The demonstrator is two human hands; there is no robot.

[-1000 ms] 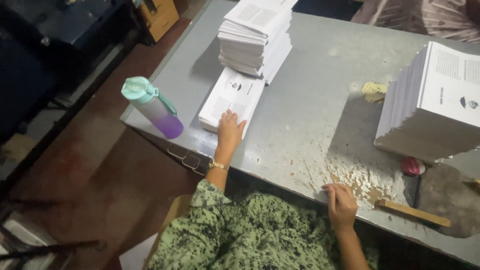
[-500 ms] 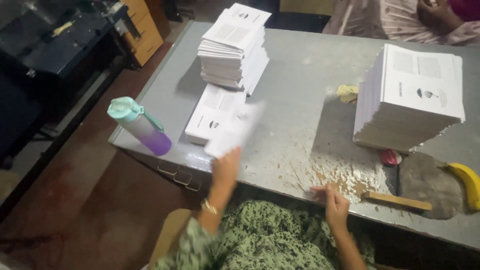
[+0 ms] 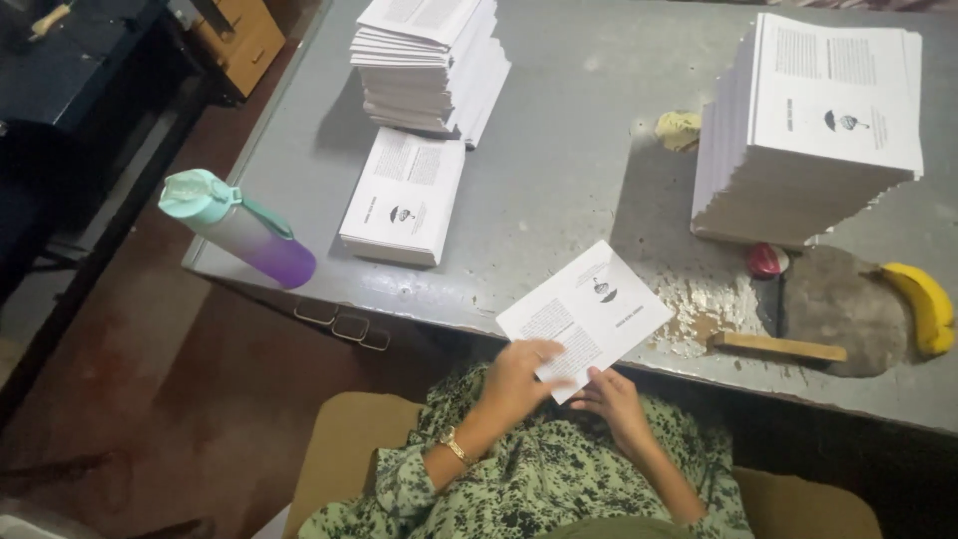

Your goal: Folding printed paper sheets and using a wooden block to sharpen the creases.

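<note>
Both hands, left hand (image 3: 519, 374) and right hand (image 3: 611, 394), now grip a lifted white printed sheet (image 3: 587, 311), tilted over the table edge (image 3: 419, 317)

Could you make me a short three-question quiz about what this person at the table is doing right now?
1. True or false: both hands hold the printed sheet.
2. What lies at the table's left edge? A) a water bottle B) a kettle C) a lamp
3. Fill in: the yellow fruit at the far right is a ____.

Key:
1. True; the left hand and right hand grip its near edge.
2. A, the teal and purple water bottle.
3. banana.
</note>
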